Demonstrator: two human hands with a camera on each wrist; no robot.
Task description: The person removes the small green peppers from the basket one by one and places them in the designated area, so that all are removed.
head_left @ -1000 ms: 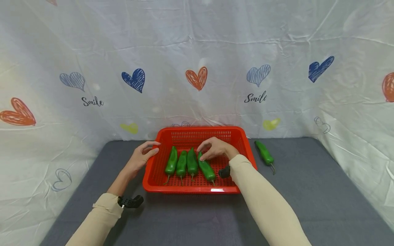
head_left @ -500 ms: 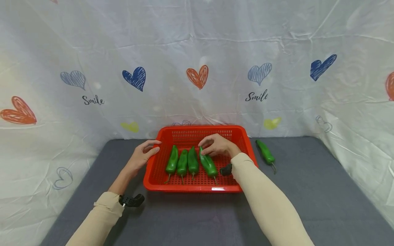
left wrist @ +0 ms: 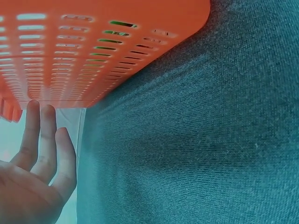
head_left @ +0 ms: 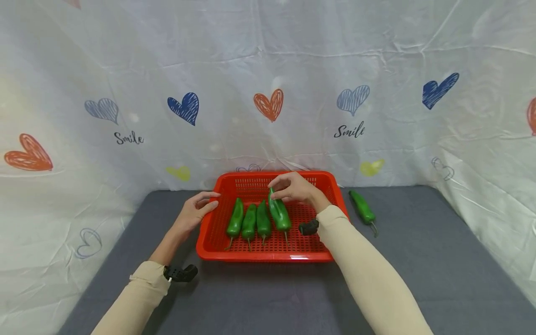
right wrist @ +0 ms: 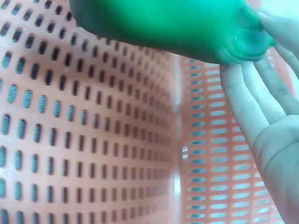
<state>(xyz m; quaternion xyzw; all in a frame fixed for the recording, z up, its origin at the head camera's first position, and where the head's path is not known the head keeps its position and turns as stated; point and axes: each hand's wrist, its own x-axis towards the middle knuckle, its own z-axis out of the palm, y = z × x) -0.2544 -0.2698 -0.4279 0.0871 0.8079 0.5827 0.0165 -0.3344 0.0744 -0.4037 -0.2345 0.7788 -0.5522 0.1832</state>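
Note:
A red perforated plastic basket (head_left: 259, 257) stands on the dark cloth-covered table. My right hand (head_left: 298, 188) is inside it and pinches the pointed end of a green pepper (head_left: 280, 216), whose stem points toward me. In the right wrist view this pepper (right wrist: 163, 25) is held above the basket floor. Three more green peppers lie side by side to its left: the outer one (head_left: 236, 218), the middle one (head_left: 249, 223) and the nearest one (head_left: 264, 221). My left hand (head_left: 191, 215) touches the basket's left side, with fingers extended in the left wrist view.
Another green pepper (head_left: 362, 207) lies on the table, right of the basket. A pale curtain (head_left: 226, 60) with printed hearts hangs behind the table. The grey tabletop (head_left: 259, 298) extends in front of the basket and to both sides.
My right hand has moved away from me, drawing the pinched pepper up and toward the basket's back. My left hand stays at the basket's left side.

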